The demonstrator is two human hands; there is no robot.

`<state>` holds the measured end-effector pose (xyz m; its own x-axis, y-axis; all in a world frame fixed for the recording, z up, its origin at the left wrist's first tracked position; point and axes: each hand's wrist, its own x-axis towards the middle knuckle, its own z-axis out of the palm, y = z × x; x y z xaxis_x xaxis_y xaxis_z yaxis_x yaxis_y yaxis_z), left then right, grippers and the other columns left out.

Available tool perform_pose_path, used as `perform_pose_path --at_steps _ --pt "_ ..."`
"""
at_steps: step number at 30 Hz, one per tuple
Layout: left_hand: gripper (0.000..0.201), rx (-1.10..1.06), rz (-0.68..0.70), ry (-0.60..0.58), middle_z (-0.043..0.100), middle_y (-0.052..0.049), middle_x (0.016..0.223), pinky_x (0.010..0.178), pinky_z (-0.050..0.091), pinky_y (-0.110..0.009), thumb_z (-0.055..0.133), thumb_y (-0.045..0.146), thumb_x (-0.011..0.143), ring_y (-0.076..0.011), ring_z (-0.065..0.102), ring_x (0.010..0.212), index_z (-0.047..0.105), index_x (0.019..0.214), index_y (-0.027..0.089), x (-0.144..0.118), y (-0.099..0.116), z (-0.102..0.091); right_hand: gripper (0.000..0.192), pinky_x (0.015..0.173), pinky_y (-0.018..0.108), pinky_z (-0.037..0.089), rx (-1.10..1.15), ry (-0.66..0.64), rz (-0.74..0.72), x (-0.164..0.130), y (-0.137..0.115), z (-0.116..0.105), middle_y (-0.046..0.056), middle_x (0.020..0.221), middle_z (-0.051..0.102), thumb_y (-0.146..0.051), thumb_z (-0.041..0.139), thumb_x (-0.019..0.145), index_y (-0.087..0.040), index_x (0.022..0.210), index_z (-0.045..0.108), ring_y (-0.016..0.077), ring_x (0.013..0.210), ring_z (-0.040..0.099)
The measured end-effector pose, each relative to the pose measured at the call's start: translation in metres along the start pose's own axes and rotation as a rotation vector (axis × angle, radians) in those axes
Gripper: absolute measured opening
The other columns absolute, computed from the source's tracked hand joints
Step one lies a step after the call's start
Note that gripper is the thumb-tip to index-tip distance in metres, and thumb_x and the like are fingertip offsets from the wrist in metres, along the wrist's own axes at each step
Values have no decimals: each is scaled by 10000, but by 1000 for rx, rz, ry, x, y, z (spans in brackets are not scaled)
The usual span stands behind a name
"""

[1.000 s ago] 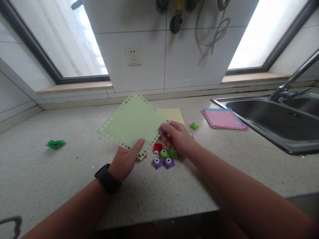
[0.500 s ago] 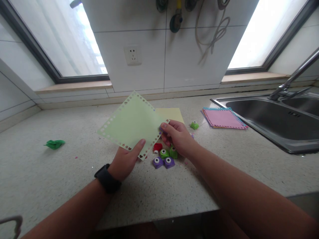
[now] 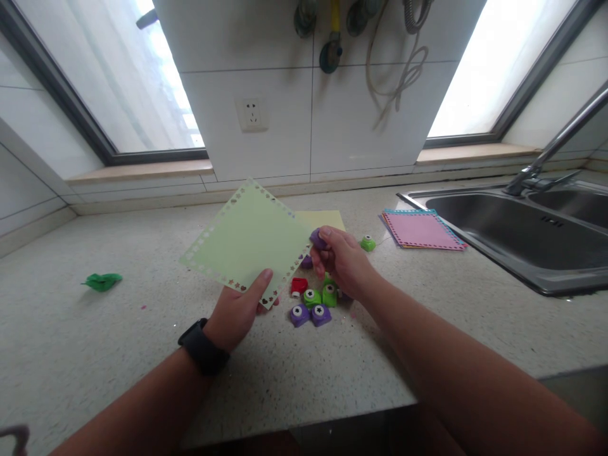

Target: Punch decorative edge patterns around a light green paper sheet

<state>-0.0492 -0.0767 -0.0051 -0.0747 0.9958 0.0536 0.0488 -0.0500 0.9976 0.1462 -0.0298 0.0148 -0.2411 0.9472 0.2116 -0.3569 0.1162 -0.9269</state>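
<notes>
Honestly, the trick with this kind of edge punching is keeping the sheet steady. Nearest the camera, the left hand, with a black watch on its wrist, pinches the pale green paper at its near corner, thumb on top, holding it tilted above the surface. Just past that, at about 2 o'clock from the left hand, the right hand is clenched around a small purple punch touching the paper's right corner. I'd slide the edge fully into the slot and line it up with the last cutout before squeezing, so the border stays even. Under the right hand sits a cluster of little punches in red, green and purple. Further back lie a yellow sheet, a lone green punch, and at 2 o'clock a pink stack of sheets beside the sink. A green scrap lies at 9 o'clock.
</notes>
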Motion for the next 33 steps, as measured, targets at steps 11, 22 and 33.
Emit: perform_pose_path --at_steps 11,22,33 --pt "466 97 -42 -71 678 -44 580 489 477 -214 567 540 881 -118 593 483 680 718 117 2 -4 -4 325 439 251 318 -379 247 -160 6 -17 -23 -11 635 559 -486 511 906 -189 801 591 112 478 438" --pt "445 88 -22 -51 650 -32 537 466 449 -212 585 529 870 -120 574 472 686 717 124 1 0 -5 292 756 378 428 -1245 287 -115 13 -16 -49 95 955 690 -443 578 877 -181 954 682 247 841 601" --pt "363 45 -33 -46 654 -22 528 447 449 -198 624 469 853 -103 541 425 654 702 141 0 3 -3 341 694 369 447 -1296 179 -41 13 -7 -52 99 910 707 -497 621 856 -197 997 698 251 802 625"
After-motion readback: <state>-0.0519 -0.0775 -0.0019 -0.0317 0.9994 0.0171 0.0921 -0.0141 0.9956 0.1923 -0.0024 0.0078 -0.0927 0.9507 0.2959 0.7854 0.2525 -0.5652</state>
